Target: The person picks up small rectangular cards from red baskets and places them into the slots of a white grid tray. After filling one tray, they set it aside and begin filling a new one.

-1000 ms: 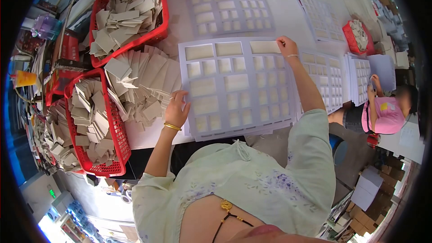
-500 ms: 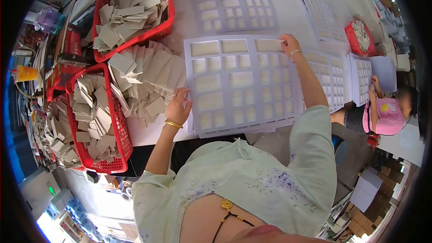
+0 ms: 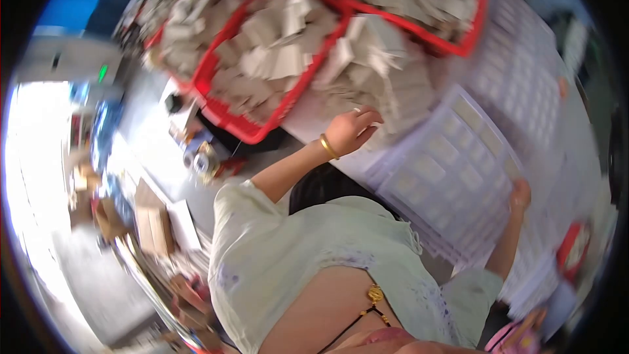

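My left hand [image 3: 354, 132], with a gold bangle at its wrist, hovers beside the loose pile of grey-white card pieces [image 3: 400, 78]. Its fingers are slightly curled and apart, with nothing visible in them. A white panel [image 3: 452, 164] with rows of rectangular windows lies tilted in view on a stack of similar sheets in front of me. At the panel's right edge is my right hand [image 3: 521, 195], its blurred fingers closed on the rim. The left hand does not touch the panel.
Red baskets of card pieces stand at the upper left [image 3: 252, 134] and top [image 3: 481, 6]. Another windowed panel [image 3: 524, 59] lies at the upper right. Part of a co-worker in pink [image 3: 517, 337] shows at the lower right. Cardboard boxes [image 3: 154, 226] stand at the left.
The view has swung left, so everything appears turned and shifted right. My left hand has left the panel's left side and is now by the card pile. My right hand remains at the panel's edge.
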{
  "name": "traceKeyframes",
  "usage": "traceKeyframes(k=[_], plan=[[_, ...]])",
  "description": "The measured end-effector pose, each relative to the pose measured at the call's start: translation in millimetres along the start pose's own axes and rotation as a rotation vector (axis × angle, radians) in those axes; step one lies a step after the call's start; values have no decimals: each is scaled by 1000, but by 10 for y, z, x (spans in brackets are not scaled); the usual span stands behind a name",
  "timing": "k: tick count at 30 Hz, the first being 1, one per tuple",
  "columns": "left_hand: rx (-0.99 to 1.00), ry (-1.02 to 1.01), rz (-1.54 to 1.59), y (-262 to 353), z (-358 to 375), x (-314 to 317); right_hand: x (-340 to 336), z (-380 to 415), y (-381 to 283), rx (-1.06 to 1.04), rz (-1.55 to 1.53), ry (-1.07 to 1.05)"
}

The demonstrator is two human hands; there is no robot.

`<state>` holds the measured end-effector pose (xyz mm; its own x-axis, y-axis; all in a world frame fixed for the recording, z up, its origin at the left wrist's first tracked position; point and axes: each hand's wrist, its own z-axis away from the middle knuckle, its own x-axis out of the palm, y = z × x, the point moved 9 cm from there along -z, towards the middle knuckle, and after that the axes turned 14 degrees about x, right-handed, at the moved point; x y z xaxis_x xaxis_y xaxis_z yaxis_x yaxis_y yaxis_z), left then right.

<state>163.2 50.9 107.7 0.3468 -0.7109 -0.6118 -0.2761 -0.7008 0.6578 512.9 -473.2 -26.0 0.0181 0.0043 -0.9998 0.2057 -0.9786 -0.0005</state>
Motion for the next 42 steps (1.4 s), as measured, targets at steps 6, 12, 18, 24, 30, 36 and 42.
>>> traceKeyframes(k=[6,12,18,24,30,36,42], plan=[[-186,247,-418,-439,716,-1495,-702,-417,-925,-147,131,236],[-647,371,-659,-2080,2040,-3093,-1791,-95,-3842,-673,-367,203],[-982,93,-836,-2685,2215,-3557,-2355,1172,-6292,-1171,-546,167],[-1113,-233,-976,-3265,2346,-3348,-2513,2117,-7160,-1388,-763,-13],[-1158,-336,-900,-2969,2194,-3228,-2288,2181,-7067,-1363,-768,-161],[-1069,-185,-917,-3114,2371,-3162,-2144,2016,-6776,-1249,-728,-243],[-899,-124,-694,-3057,2347,-3247,-2161,2032,-6584,-1198,-776,-237]])
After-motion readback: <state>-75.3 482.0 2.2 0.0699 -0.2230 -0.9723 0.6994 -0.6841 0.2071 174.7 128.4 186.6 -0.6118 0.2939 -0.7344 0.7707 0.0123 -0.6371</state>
